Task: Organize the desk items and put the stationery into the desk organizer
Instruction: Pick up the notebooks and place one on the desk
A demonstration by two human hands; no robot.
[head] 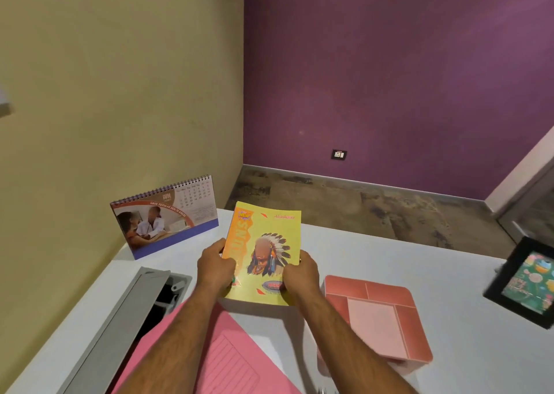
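Note:
A yellow notebook (263, 243) with an orange title and a feathered-headdress picture is held up, tilted, above the middle of the white desk (374, 258). My left hand (214, 266) grips its left edge and my right hand (299, 273) grips its lower right edge. To the right of the notebook stands a pink desk organizer (377, 315) with several compartments, all showing bare bottoms. A pink folder (227, 360) lies under my forearms near the front edge.
A spiral desk calendar (168, 213) stands at the back left by the yellow wall. A grey cable hatch (144, 300) is open at the left. A black photo frame (524, 279) sits at the right edge. Beyond the desk is floor and a purple wall.

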